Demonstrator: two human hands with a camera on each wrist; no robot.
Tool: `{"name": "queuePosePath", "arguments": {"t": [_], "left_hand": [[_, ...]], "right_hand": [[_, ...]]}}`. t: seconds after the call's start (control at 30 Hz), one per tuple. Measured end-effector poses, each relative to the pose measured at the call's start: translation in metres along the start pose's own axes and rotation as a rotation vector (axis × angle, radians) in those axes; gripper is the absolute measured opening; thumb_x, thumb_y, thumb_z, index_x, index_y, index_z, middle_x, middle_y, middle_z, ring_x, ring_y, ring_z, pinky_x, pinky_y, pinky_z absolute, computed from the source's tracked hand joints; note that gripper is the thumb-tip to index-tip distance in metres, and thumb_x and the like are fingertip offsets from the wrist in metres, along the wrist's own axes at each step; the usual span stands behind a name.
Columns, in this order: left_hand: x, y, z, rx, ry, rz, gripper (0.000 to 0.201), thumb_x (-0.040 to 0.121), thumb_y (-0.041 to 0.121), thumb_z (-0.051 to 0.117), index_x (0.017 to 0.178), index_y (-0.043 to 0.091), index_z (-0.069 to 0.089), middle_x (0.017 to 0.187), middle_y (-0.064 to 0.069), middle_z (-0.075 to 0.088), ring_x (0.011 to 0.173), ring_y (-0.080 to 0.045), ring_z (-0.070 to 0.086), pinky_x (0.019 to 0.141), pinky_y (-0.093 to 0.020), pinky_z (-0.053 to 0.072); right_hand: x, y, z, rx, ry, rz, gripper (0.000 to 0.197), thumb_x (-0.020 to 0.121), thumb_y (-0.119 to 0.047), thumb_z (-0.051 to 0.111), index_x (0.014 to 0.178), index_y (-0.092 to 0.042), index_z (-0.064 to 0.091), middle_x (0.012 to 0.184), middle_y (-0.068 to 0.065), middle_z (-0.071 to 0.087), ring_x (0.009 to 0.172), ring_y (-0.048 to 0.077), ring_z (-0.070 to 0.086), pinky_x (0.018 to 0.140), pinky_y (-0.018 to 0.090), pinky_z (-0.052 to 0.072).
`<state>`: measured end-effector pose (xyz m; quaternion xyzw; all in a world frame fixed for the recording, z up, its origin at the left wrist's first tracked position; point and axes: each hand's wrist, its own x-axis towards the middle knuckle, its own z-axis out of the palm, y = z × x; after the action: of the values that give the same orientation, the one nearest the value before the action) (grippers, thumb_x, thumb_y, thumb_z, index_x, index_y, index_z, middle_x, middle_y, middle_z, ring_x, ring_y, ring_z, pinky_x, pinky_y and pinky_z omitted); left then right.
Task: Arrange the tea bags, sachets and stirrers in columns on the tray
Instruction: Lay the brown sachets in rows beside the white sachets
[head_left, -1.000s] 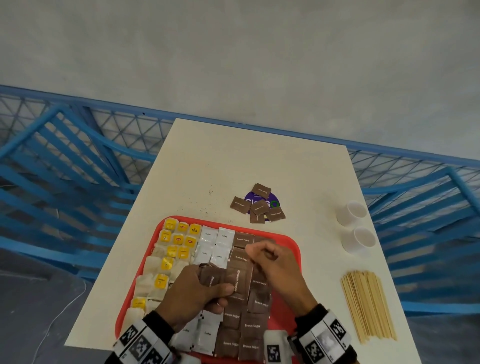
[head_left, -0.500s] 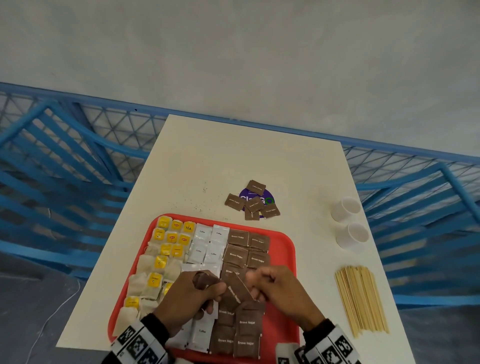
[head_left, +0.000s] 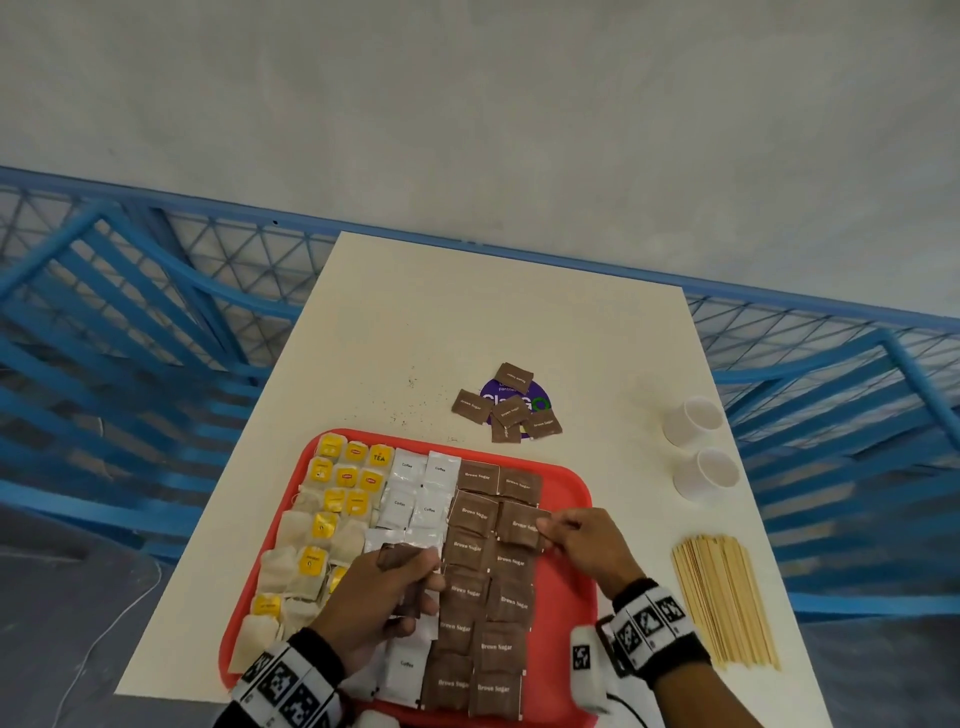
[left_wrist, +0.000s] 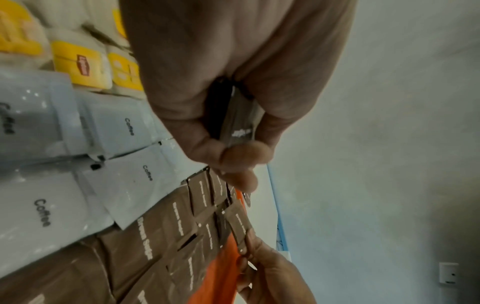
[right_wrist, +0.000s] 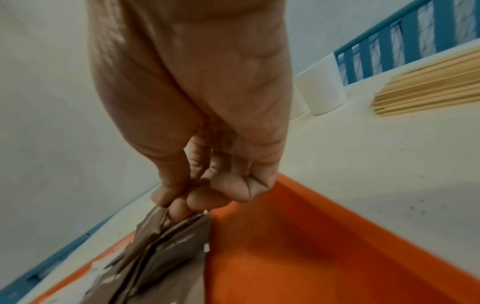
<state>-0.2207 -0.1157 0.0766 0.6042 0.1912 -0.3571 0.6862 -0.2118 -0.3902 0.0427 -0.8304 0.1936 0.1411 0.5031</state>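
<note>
Now right hand (head_left: 582, 545) moved up tray, pinching brown sugar sachet (head_left: 522, 526) into second brown column; column filling. Left hand (head_left: 379, 597) clamped on spare brown sachets (left_wrist: 237, 121). Red tray (head_left: 571, 587) holds tea bags (head_left: 332, 519), coffee sachets (head_left: 415, 499), brown columns. Stirrers (head_left: 724, 597), five brown sachets (head_left: 506, 405) on table, off tray.

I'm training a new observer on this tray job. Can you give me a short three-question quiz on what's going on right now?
1. True or false: the stirrers lie on the tray.
2. What does the right hand pinch? A) coffee sachet B) brown sugar sachet C) tea bag
3. What does the left hand hold?

Key:
1. False; they lie on the table, right of the tray.
2. B
3. A stack of brown sachets.
</note>
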Motion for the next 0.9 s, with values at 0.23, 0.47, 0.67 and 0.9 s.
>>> {"name": "queuePosePath", "arguments": {"t": [0.23,0.47,0.67,0.9], "left_hand": [[-0.006,0.008,-0.003,-0.087,-0.074,-0.033,0.030,0.092,0.037,0.064,0.097,0.008,0.070,0.090,-0.013,0.070,0.074,-0.022,0.066,0.052,-0.025,0.045],[-0.009,0.013,-0.006,-0.362,-0.302,-0.060,0.037,0.093,-0.006,0.051,0.129,-0.003,0.056,0.125,-0.026,0.065,0.115,-0.041,0.065,0.085,-0.047,0.060],[-0.019,0.022,0.014,0.057,-0.308,0.103,0.022,0.090,0.008,0.068,0.112,0.005,0.066,0.101,-0.013,0.075,0.098,-0.031,0.073,0.072,-0.037,0.061],[-0.022,0.031,0.005,0.289,-0.223,0.234,0.030,0.082,0.023,0.079,0.090,-0.003,0.066,0.074,-0.013,0.070,0.064,-0.024,0.066,0.048,-0.027,0.050]], "right_hand": [[0.029,0.012,0.014,-0.097,0.074,0.093,0.044,0.087,-0.033,0.073,0.048,-0.017,0.061,0.044,-0.010,0.051,0.045,0.003,0.042,0.052,0.018,0.037],[-0.017,-0.027,0.022,-0.140,0.197,-0.085,0.043,0.087,-0.040,0.073,0.059,-0.012,0.055,0.058,-0.008,0.055,0.053,0.004,0.048,0.053,0.014,0.039],[-0.062,-0.076,0.042,0.011,-0.165,-0.339,0.012,0.086,-0.035,0.074,0.083,-0.023,0.076,0.074,-0.010,0.070,0.066,-0.001,0.057,0.064,0.014,0.043],[-0.060,-0.085,0.026,-0.041,-0.254,-0.340,0.013,0.087,-0.033,0.074,0.081,-0.022,0.077,0.075,-0.002,0.074,0.065,0.014,0.065,0.065,0.027,0.051]]}}
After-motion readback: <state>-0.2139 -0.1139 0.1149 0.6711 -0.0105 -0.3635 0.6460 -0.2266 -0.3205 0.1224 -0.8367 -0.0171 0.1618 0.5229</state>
